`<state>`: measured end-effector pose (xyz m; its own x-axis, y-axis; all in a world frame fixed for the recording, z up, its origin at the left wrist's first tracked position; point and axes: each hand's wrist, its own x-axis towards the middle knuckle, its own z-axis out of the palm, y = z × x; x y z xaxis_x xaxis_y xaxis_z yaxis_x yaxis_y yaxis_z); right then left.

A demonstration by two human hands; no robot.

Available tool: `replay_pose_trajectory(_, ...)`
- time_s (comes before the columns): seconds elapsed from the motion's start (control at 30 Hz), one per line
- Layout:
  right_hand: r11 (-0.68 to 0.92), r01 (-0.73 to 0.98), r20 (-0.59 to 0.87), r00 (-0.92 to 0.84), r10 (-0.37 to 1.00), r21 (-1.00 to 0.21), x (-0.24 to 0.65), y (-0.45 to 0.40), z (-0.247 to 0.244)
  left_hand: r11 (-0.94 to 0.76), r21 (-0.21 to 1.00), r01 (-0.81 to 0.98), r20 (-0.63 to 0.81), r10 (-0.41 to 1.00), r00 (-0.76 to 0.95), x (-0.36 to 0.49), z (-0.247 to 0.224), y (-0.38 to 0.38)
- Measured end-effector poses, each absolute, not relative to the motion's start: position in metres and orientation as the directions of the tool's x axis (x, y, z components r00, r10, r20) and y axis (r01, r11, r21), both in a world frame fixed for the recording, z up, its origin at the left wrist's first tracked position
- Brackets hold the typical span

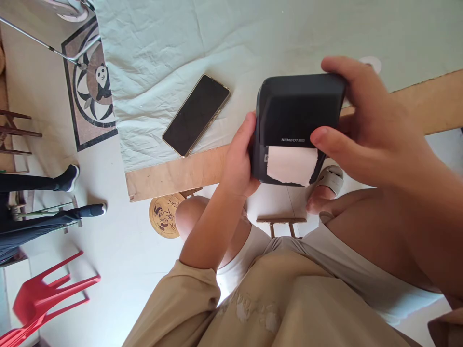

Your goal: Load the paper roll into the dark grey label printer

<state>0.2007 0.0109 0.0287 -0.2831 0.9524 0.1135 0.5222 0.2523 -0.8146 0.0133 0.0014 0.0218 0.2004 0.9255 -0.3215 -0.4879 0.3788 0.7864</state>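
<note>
A black label printer [300, 108] marked NIIMBOT is held up above the table's near edge. From its front slot hangs a strip of pale paper [292, 166] with a torn, ragged end. My left hand [240, 159] grips the printer's left side, thumb along the edge and the other fingers hidden beneath. My right hand [365, 120] closes round the right side, its thumb on the front face near the lettering and a finger at the far corner. On the cloth to the left lies a smartphone [196, 115] with a dark screen.
A pale green cloth [155, 62] covers the wooden table [177, 166]. A small white round piece [371, 63] lies beyond my right hand. A round panda stool [166, 215] stands below the table edge. On the left are a red plastic chair [47, 294] and a seated person's legs [54, 217].
</note>
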Motion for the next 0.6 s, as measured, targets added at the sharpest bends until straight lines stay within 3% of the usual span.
replay_pose_trajectory(0.17,0.378,0.567,0.173,-0.382,0.908,-0.731,0.206,0.012,0.043,0.382,0.777,-0.500,-0.347,0.923,0.165,0.015,0.013,0.002)
replay_pose_trajectory(0.4,0.356,0.568,0.143,-0.385,0.912,-0.742,0.207,0.009,0.044,0.390,0.819,-0.421,-0.397,0.915,0.077,0.013,0.016,0.005)
replay_pose_trajectory(0.53,0.320,0.707,0.257,-0.199,0.946,-0.631,0.207,0.000,0.051,0.396,0.778,-0.488,-0.346,0.918,0.194,0.017,0.025,0.006)
replay_pose_trajectory(0.6,0.221,0.716,0.276,-0.041,0.960,-0.662,0.204,-0.003,0.055,0.402,0.790,-0.463,-0.309,0.913,0.266,0.017,0.026,0.005)
